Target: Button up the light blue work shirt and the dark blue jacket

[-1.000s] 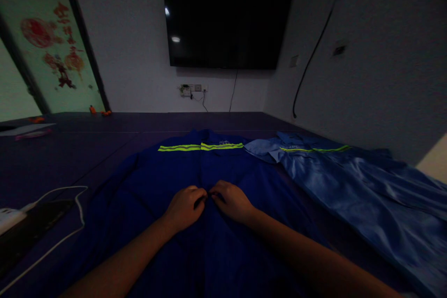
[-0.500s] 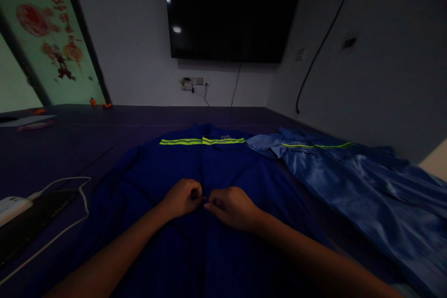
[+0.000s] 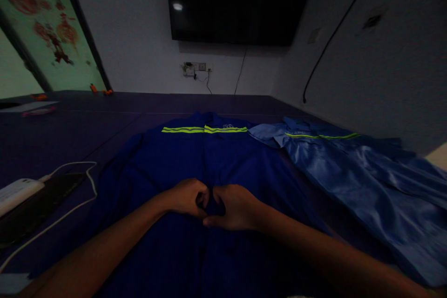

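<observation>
A dark blue work jacket (image 3: 174, 158) with a yellow reflective stripe across the chest lies flat on the purple surface (image 3: 70, 125), collar away from me. My left hand (image 3: 186, 197) and my right hand (image 3: 234, 206) meet at its front centre seam, about halfway down. Both pinch the fabric edges there, fingers curled and touching each other. What sits between the fingertips is too dark to make out.
A lighter blue jacket (image 3: 349, 172) with the same stripe lies to the right, its sleeve overlapping the dark one. At the left edge sit a white charger (image 3: 16, 192), its cable (image 3: 80, 181) and a dark phone (image 3: 42, 200). A wall television (image 3: 240, 4) hangs ahead.
Both hands have slid a little toward me along the front seam and closed more tightly together. My head has tipped downward, so the television sits higher in view.
</observation>
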Demonstrator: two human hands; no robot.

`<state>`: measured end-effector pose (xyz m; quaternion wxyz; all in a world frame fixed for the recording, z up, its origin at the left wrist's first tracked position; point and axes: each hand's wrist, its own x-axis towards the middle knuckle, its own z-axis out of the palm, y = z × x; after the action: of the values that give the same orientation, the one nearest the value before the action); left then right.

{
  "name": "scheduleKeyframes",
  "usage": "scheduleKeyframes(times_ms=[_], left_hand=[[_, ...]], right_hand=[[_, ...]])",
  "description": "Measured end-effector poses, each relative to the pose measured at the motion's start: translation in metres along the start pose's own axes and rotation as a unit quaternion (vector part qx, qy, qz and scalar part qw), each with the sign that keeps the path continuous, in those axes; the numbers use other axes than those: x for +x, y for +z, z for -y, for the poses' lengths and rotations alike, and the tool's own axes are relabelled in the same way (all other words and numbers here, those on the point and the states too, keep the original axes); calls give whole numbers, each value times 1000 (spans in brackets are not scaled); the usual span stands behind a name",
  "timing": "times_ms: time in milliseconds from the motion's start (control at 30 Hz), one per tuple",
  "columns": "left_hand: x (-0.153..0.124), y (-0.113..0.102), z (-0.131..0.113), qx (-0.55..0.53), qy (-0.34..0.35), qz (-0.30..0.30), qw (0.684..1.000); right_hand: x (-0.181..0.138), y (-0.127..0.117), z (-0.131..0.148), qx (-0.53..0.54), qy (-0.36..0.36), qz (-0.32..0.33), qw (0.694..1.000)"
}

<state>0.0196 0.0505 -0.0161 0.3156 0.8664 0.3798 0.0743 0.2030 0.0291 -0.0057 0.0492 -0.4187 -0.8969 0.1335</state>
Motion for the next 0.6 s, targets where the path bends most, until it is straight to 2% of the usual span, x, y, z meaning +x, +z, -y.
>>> scheduleKeyframes(times_ms=[133,267,400,600], left_hand=[[-1,10,-3,95,19,-49,994],[-4,18,-5,134,31,-90,986],[-6,19,-11,114,33,-112,987],[-7,19,-19,50,40,-106,992]], right_hand=[[-7,6,5,20,-22,-10,1000],[-17,8,6,41,-38,-35,998],[-25,0,5,48,-59,-9,997],[-22,-7,0,50,-100,48,993]])
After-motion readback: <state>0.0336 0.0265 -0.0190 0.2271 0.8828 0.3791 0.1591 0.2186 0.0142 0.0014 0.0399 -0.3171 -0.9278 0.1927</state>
